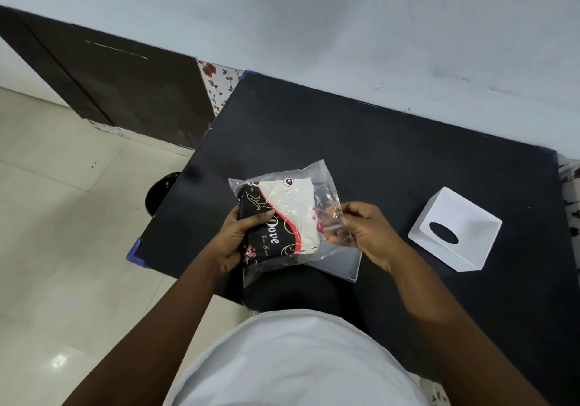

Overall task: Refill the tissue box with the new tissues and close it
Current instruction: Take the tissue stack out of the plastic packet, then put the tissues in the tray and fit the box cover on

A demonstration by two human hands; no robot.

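I hold a clear plastic pack of tissues (284, 217), printed black, white and red, above the near edge of the black table (361, 142). My left hand (238, 242) grips its black left end. My right hand (365, 233) pinches the loose clear wrapper at its right end. A flat white base plate of the tissue box (340, 264) lies on the table under the pack, partly hidden. The white tissue box cover (455, 230), with an oval slot, lies to the right on the table.
The table stands against a pale wall (345, 29). A dark wooden door (125, 91) is at the far left. Cream floor tiles (62, 217) lie to the left. A round black object (161, 193) sits on the floor by the table's left edge.
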